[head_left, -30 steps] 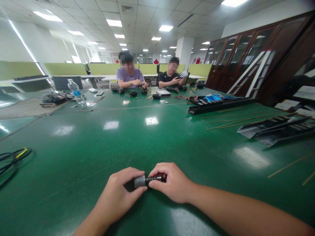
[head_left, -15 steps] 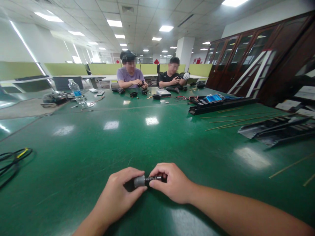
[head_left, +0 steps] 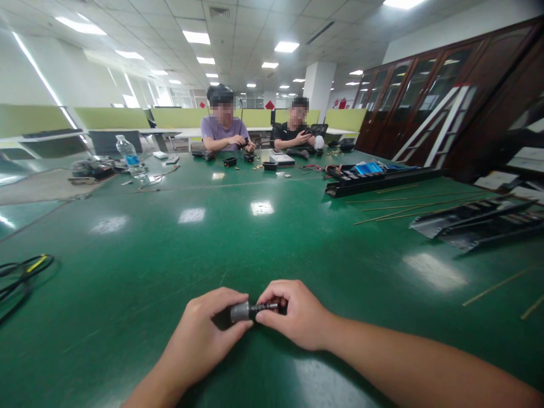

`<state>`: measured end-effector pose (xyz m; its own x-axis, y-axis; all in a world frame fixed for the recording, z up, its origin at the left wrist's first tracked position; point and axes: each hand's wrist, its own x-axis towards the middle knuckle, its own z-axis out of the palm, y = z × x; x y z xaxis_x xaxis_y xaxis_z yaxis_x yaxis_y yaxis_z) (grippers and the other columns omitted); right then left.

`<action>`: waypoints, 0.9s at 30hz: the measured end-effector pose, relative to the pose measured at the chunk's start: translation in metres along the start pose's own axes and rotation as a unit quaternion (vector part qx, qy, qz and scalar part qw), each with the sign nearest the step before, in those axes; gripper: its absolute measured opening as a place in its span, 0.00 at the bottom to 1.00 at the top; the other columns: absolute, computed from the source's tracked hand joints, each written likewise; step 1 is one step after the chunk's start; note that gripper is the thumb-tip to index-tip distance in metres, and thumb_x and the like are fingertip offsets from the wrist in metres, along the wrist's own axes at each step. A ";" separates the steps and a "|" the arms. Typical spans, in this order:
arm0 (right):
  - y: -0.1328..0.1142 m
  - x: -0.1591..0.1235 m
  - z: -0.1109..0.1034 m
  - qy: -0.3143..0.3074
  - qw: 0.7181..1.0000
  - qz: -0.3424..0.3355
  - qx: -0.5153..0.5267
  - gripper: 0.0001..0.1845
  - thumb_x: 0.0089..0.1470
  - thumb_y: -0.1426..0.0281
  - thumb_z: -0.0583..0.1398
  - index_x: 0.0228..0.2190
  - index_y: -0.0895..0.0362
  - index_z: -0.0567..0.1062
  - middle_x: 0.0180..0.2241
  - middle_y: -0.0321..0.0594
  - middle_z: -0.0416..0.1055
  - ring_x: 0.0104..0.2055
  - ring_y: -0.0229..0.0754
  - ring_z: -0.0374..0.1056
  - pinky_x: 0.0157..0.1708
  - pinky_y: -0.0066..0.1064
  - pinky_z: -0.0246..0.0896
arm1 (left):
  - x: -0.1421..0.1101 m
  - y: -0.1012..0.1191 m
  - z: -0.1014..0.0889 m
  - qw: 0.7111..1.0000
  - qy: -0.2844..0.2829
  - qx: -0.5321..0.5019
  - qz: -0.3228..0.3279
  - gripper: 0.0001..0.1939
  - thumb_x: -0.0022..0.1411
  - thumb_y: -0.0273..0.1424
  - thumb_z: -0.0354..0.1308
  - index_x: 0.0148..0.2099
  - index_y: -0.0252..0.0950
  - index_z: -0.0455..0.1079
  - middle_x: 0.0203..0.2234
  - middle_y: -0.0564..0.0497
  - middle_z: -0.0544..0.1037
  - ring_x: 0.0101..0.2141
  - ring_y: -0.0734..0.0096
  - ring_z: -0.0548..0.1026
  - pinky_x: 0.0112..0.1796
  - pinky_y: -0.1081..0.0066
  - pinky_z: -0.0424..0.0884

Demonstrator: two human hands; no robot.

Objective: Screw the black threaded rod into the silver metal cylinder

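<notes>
Left hand [head_left: 199, 323] and right hand [head_left: 293, 315] are both curled closed, gripping opposite ends of a small cylindrical part [head_left: 250, 311] between their fingers in the head view. The part has a silver metal collar on the left and a slim black shaft on the right, and it lies level, close over a glossy green tabletop [head_left: 127, 243]. A coiled black cable [head_left: 21, 280] with a yellow mark lies well off to the left. Thin rods [head_left: 416, 204] and a long black rail [head_left: 382, 182] lie to the right. Across the table, a person in a lilac T-shirt [head_left: 223, 127] and a person in a black shirt [head_left: 293, 133] work with their hands among small black parts. A plastic water bottle [head_left: 127, 157] stands at the far left.
</notes>
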<state>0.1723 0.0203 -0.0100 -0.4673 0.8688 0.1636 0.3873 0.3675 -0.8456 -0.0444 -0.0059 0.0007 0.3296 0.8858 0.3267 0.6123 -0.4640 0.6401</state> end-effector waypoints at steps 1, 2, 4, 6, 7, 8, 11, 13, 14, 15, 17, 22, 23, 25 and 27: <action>0.000 0.000 0.000 0.000 1.000 0.002 0.001 0.06 0.49 0.69 0.65 0.30 0.58 0.79 0.26 0.35 0.71 0.27 0.35 0.64 0.27 0.26 0.55 | 0.000 0.000 0.000 1.000 0.001 0.001 0.001 0.12 0.56 0.30 0.66 0.44 0.43 0.76 0.36 0.54 0.80 0.37 0.69 0.78 0.40 0.72 0.74; 0.000 0.000 0.000 0.001 1.000 0.004 0.000 0.06 0.49 0.69 0.65 0.30 0.58 0.79 0.26 0.35 0.71 0.27 0.35 0.64 0.27 0.26 0.55 | 0.000 0.001 -0.001 1.000 0.001 0.002 0.001 0.12 0.56 0.30 0.66 0.44 0.43 0.76 0.36 0.54 0.80 0.37 0.68 0.79 0.40 0.72 0.74; 0.000 0.000 0.000 0.000 1.000 0.007 -0.001 0.05 0.49 0.69 0.65 0.30 0.58 0.79 0.26 0.35 0.71 0.27 0.36 0.64 0.27 0.26 0.55 | 0.001 0.001 -0.001 1.000 0.002 0.002 0.004 0.12 0.56 0.30 0.66 0.44 0.42 0.76 0.36 0.53 0.80 0.37 0.68 0.79 0.40 0.72 0.74; 0.000 0.000 0.000 0.000 1.000 0.007 -0.001 0.05 0.49 0.69 0.65 0.30 0.58 0.79 0.26 0.35 0.71 0.27 0.36 0.64 0.28 0.26 0.55 | 0.001 0.001 -0.001 1.000 0.004 0.004 0.007 0.12 0.56 0.29 0.66 0.44 0.42 0.76 0.36 0.52 0.80 0.37 0.67 0.79 0.40 0.72 0.74; 0.000 0.000 0.000 0.000 1.000 0.007 -0.001 0.05 0.49 0.69 0.65 0.30 0.58 0.79 0.26 0.35 0.71 0.27 0.36 0.64 0.28 0.26 0.55 | 0.002 0.001 -0.001 1.000 0.006 0.005 0.008 0.12 0.56 0.29 0.65 0.44 0.42 0.76 0.36 0.52 0.80 0.37 0.67 0.79 0.40 0.72 0.74; 0.000 0.000 0.000 0.000 1.000 0.007 -0.001 0.05 0.49 0.69 0.65 0.30 0.58 0.79 0.26 0.35 0.71 0.27 0.36 0.64 0.28 0.26 0.55 | 0.002 0.001 -0.001 1.000 0.009 0.007 0.009 0.12 0.56 0.29 0.66 0.44 0.42 0.76 0.36 0.52 0.80 0.36 0.67 0.79 0.39 0.72 0.74; -0.001 0.000 -0.001 0.001 1.000 0.007 -0.002 0.05 0.49 0.69 0.65 0.30 0.58 0.79 0.26 0.35 0.71 0.27 0.36 0.64 0.28 0.26 0.55 | 0.002 0.001 -0.001 1.000 0.012 0.011 0.013 0.12 0.55 0.30 0.66 0.44 0.42 0.76 0.36 0.52 0.81 0.36 0.67 0.79 0.39 0.72 0.74; -0.002 0.000 -0.001 0.001 1.000 0.007 -0.002 0.05 0.49 0.69 0.65 0.30 0.58 0.79 0.26 0.35 0.72 0.28 0.36 0.64 0.28 0.26 0.55 | 0.002 0.001 -0.001 1.000 0.010 0.011 0.013 0.12 0.56 0.30 0.66 0.43 0.42 0.76 0.35 0.52 0.81 0.36 0.67 0.79 0.39 0.72 0.75; -0.003 0.000 -0.001 0.001 1.000 0.008 -0.001 0.05 0.49 0.70 0.65 0.30 0.58 0.79 0.26 0.35 0.72 0.27 0.36 0.64 0.28 0.26 0.55 | 0.001 0.001 -0.001 1.000 0.009 0.010 0.012 0.11 0.56 0.30 0.66 0.43 0.42 0.76 0.35 0.53 0.81 0.36 0.67 0.79 0.39 0.72 0.75; -0.003 0.000 -0.001 0.001 1.000 0.009 -0.001 0.05 0.49 0.70 0.65 0.30 0.58 0.79 0.26 0.35 0.72 0.27 0.36 0.64 0.28 0.26 0.55 | 0.001 0.001 -0.001 1.000 0.010 0.010 0.011 0.12 0.56 0.30 0.66 0.44 0.43 0.76 0.35 0.53 0.81 0.36 0.68 0.79 0.39 0.72 0.74; -0.003 0.000 -0.001 0.001 1.000 0.011 -0.001 0.05 0.49 0.70 0.65 0.30 0.58 0.79 0.26 0.35 0.72 0.27 0.36 0.64 0.28 0.26 0.55 | 0.001 0.000 -0.001 1.000 0.011 0.010 0.009 0.12 0.56 0.30 0.66 0.44 0.43 0.76 0.36 0.53 0.81 0.36 0.68 0.79 0.39 0.72 0.74; -0.001 0.000 0.000 0.003 1.000 0.012 0.007 0.05 0.49 0.69 0.65 0.30 0.58 0.79 0.26 0.35 0.71 0.27 0.35 0.64 0.27 0.26 0.55 | 0.000 -0.001 -0.001 1.000 0.007 0.010 0.011 0.12 0.56 0.30 0.66 0.44 0.43 0.76 0.36 0.53 0.81 0.36 0.67 0.79 0.39 0.72 0.74; -0.001 0.000 0.000 0.004 1.000 0.012 0.008 0.05 0.49 0.69 0.65 0.30 0.58 0.79 0.25 0.35 0.71 0.27 0.35 0.64 0.27 0.26 0.55 | 0.000 -0.001 -0.001 1.000 0.007 0.008 0.011 0.12 0.56 0.31 0.66 0.44 0.42 0.76 0.36 0.52 0.81 0.36 0.67 0.79 0.39 0.72 0.74; -0.001 0.000 0.000 0.006 1.000 0.013 0.009 0.05 0.49 0.69 0.65 0.30 0.58 0.79 0.25 0.35 0.71 0.27 0.36 0.64 0.27 0.26 0.55 | 0.000 -0.001 -0.001 1.000 0.008 0.007 0.010 0.12 0.56 0.31 0.66 0.44 0.42 0.76 0.36 0.51 0.81 0.36 0.67 0.79 0.39 0.71 0.75; -0.001 0.000 0.000 0.007 1.000 0.013 0.008 0.05 0.48 0.69 0.65 0.30 0.58 0.79 0.25 0.35 0.71 0.27 0.36 0.64 0.27 0.26 0.55 | 0.000 -0.002 -0.001 1.000 0.009 0.007 0.011 0.12 0.56 0.31 0.66 0.44 0.42 0.76 0.36 0.52 0.81 0.36 0.67 0.79 0.39 0.72 0.74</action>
<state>0.1721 0.0199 -0.0088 -0.4466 0.8822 0.1491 0.3856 0.3402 -0.8576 -0.0460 -0.0056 0.0001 0.3304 0.8754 0.3529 0.6156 -0.4833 0.6224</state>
